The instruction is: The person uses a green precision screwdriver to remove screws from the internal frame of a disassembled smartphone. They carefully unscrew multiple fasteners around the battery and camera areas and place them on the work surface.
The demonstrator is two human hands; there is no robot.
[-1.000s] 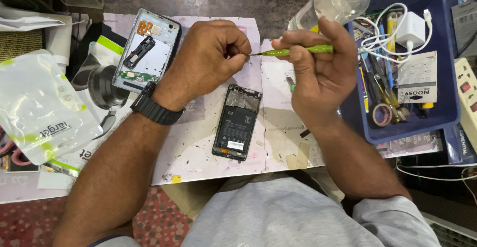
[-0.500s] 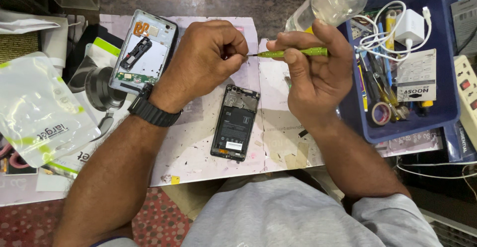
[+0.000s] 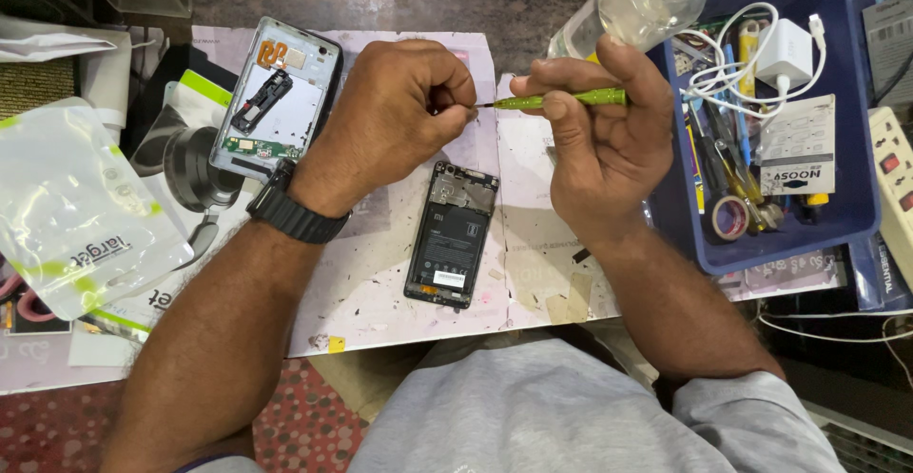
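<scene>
Green slim screwdriver (image 3: 561, 99) pinched in right hand (image 3: 599, 150).

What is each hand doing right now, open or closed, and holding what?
Left hand: closed, fingertips pinched at the tip of the green screwdriver; what they pinch cannot be told.
Right hand: closed on the green screwdriver.
</scene>
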